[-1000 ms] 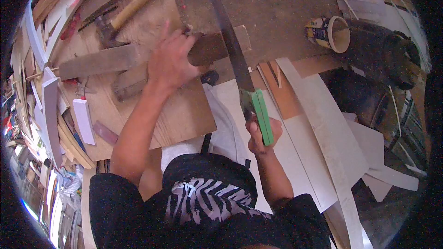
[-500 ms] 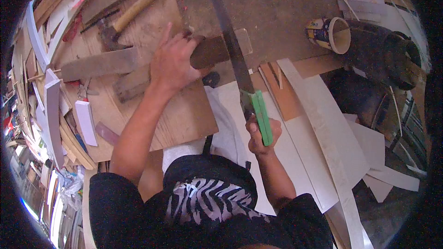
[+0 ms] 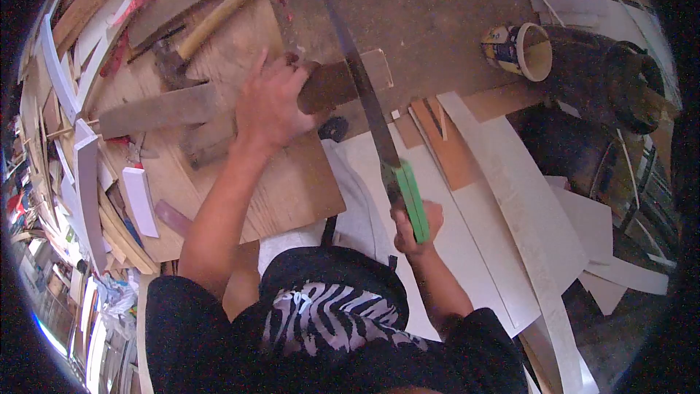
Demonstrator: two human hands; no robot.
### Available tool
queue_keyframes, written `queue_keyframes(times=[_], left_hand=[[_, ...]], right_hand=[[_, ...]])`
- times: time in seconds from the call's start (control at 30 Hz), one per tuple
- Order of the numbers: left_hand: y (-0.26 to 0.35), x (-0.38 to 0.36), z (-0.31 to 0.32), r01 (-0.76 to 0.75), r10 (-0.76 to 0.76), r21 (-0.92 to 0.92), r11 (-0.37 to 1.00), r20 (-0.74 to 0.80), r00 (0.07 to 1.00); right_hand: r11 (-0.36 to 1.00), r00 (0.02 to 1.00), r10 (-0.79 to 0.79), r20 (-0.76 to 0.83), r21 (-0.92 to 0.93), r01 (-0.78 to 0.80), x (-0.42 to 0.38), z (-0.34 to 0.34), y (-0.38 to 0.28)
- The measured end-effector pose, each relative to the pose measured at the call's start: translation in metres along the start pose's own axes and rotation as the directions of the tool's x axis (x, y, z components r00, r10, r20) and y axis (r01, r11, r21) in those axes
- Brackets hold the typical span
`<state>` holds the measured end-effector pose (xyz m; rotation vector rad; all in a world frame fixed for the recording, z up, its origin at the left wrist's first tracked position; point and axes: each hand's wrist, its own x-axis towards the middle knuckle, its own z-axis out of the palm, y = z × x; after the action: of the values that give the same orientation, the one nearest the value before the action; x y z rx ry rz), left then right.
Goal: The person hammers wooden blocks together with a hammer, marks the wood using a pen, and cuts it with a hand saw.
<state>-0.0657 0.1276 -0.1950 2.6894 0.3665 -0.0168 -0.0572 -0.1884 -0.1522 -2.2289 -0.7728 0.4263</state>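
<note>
My right hand (image 3: 423, 228) is wrapped around the green handle of a handsaw (image 3: 362, 76). Its long dark blade points away from me and crosses a wooden board (image 3: 329, 87) near the end that juts past the workbench edge. Pressed over this board is my left hand (image 3: 270, 106), gripping it with the thumb on the near side; part of the board is hidden beneath the palm. Another flat wooden piece (image 3: 157, 109) lies left of that hand, and a claw hammer (image 3: 220, 19) with a wooden handle rests beyond it.
The plywood bench top (image 3: 299, 182) ends just left of the saw. A paint bucket (image 3: 537, 52) lies tipped on the floor beside a dark cylindrical object (image 3: 598, 69). White panels (image 3: 467, 248) and a long strip (image 3: 503, 219) spread at right. Wood offcuts (image 3: 87, 190) crowd the left.
The handsaw and my right hand have shifted slightly toward my body, the blade still crossing the board. My left hand stays on the board, and the view has moved a little.
</note>
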Motion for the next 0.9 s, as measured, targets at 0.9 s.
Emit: queue_keyframes(times=[0.9], left_hand=[[-0.004, 0.001, 0.006, -0.05, 0.049, -0.031, 0.998, -0.03, 0.998]], right_hand=[[0.995, 0.998, 0.032, 0.052, -0.094, -0.027, -0.039, -0.017, 0.001]])
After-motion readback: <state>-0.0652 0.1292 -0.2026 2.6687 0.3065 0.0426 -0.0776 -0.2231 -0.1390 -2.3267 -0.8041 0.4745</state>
